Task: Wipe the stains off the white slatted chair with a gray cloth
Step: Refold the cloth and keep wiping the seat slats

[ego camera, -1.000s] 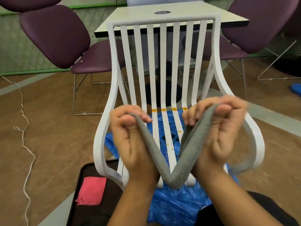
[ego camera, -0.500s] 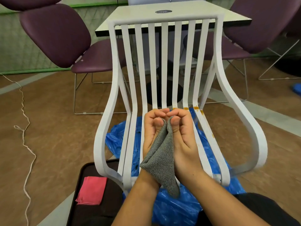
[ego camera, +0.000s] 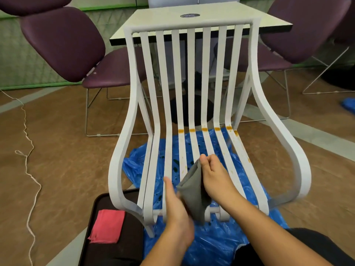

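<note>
The white slatted chair (ego camera: 167,104) stands in front of me, facing me. Orange stains (ego camera: 204,129) run in a line across several slats where the back meets the seat, with fainter spots on the right seat slats. A folded gray cloth (ego camera: 193,191) hangs upright over the seat's front. My right hand (ego camera: 216,179) pinches its top edge and holds its right side. My left hand (ego camera: 177,208) lies against the cloth's lower left side with the thumb straight; its fingers are hidden behind the cloth.
A blue plastic sheet (ego camera: 221,239) lies under the chair. A dark tray (ego camera: 107,250) at the lower left holds a folded pink cloth (ego camera: 107,225). Purple chairs (ego camera: 63,41) and a table (ego camera: 211,14) stand behind. A white cord (ego camera: 26,150) trails on the floor at left.
The cloth, first stretched between both hands, was folded in half. My left hand has slid down from the top edge to the cloth's lower side, while my right hand keeps the top.
</note>
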Demonstrator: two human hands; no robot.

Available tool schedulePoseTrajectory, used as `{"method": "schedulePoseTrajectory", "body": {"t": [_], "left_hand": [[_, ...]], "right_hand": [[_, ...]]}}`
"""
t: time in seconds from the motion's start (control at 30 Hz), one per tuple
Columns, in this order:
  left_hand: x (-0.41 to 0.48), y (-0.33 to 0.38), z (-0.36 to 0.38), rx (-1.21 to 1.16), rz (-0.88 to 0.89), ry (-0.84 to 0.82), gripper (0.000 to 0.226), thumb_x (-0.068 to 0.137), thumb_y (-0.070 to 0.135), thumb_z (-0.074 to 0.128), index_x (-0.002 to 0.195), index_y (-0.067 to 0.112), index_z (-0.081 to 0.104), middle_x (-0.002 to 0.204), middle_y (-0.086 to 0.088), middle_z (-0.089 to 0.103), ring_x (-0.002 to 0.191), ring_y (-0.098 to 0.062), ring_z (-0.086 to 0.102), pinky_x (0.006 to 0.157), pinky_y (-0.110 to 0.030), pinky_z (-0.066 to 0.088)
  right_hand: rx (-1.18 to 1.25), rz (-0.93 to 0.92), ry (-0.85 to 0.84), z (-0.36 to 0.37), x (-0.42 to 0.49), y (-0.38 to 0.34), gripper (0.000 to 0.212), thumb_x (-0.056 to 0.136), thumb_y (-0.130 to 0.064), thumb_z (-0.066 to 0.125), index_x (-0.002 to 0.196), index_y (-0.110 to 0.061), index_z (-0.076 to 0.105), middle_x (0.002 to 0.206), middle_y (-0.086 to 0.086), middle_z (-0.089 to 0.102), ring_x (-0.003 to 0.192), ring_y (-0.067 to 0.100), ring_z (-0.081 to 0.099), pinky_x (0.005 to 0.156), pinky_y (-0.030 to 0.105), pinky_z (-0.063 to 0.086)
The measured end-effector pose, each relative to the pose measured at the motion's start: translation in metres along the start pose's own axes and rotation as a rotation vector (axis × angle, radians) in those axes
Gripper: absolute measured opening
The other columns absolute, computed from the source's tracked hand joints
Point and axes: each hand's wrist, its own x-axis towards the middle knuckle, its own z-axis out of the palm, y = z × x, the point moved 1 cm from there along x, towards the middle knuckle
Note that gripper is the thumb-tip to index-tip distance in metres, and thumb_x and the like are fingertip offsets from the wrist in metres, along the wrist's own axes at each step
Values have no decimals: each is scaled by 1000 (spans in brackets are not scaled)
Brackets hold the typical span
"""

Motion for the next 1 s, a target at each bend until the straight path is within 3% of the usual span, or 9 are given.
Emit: {"method": "schedulePoseTrajectory", "body": {"t": [0.1, 0.23, 0.3, 0.4, 0.47, 0.53, 0.6, 0.77, 1.0], "left_hand": [[-6, -11, -6, 5, -115, -74, 81, 88, 79, 38, 110, 11, 74, 109, -16, 76, 104, -32, 73, 97, -47, 53], [11, -15, -13, 347, 76, 86, 34, 100, 44, 57, 101, 16, 74, 91, -5, 79, 82, -19, 76, 62, -26, 57], [13, -14, -14, 458, 203, 138, 26, 104, 33, 53, 100, 17, 72, 89, -1, 77, 84, -16, 73, 57, -18, 52], [26, -7, -22, 665, 367, 200, 22, 106, 31, 49, 93, 26, 66, 90, 4, 72, 85, -9, 68, 60, -15, 48], [43, -4, -31, 819, 390, 234, 19, 105, 35, 48, 97, 27, 64, 94, 4, 70, 87, -9, 65, 73, -27, 54], [59, -3, -42, 983, 337, 246, 23, 103, 37, 51, 114, 22, 63, 106, 0, 70, 95, -17, 66, 87, -40, 56], [67, -4, -49, 1100, 285, 272, 33, 101, 31, 56, 132, 20, 55, 116, -4, 68, 103, -21, 65, 90, -37, 55], [70, -11, -50, 1224, 332, 309, 46, 94, 16, 63, 138, 22, 49, 113, -4, 67, 98, -21, 67, 87, -43, 58], [60, 15, -45, 1717, 367, 296, 37, 98, 28, 54, 135, 25, 53, 134, -1, 46, 122, -23, 48, 91, -39, 48]], "right_hand": [[-73, 68, -32, -6, 11, 13, 39, 105, -49, 31, 99, -16, 50, 88, 3, 58, 81, 16, 57, 71, 35, 46], [-99, 234, -185, -3, 22, 30, 28, 105, -40, 36, 101, -17, 51, 95, 6, 60, 83, 19, 56, 74, 37, 45], [-75, 307, -254, -4, 25, 37, 14, 102, -25, 39, 108, -20, 50, 103, 7, 60, 89, 19, 58, 72, 35, 46], [-9, 316, -270, -1, 29, 44, 26, 96, -13, 41, 119, -25, 46, 105, 8, 62, 93, 23, 62, 69, 35, 50], [-9, 329, -249, 7, 33, 53, 35, 93, -10, 45, 125, -24, 42, 102, 9, 63, 88, 22, 62, 68, 35, 50], [-108, 331, -226, 17, 33, 63, 47, 90, -12, 51, 133, -26, 36, 113, 9, 58, 98, 25, 61, 70, 36, 53], [-244, 278, -160, 25, 33, 70, 59, 89, -11, 55, 143, -22, 33, 130, 10, 47, 116, 31, 51, 84, 41, 54], [-250, 93, -153, 52, 23, 73, 42, 95, -11, 50, 137, -15, 49, 130, 7, 52, 111, 20, 56, 89, 31, 51], [-181, 185, -166, 96, 23, 85, 49, 100, -27, 47, 145, -10, 37, 131, 13, 52, 113, 25, 58, 95, 34, 51]]}}
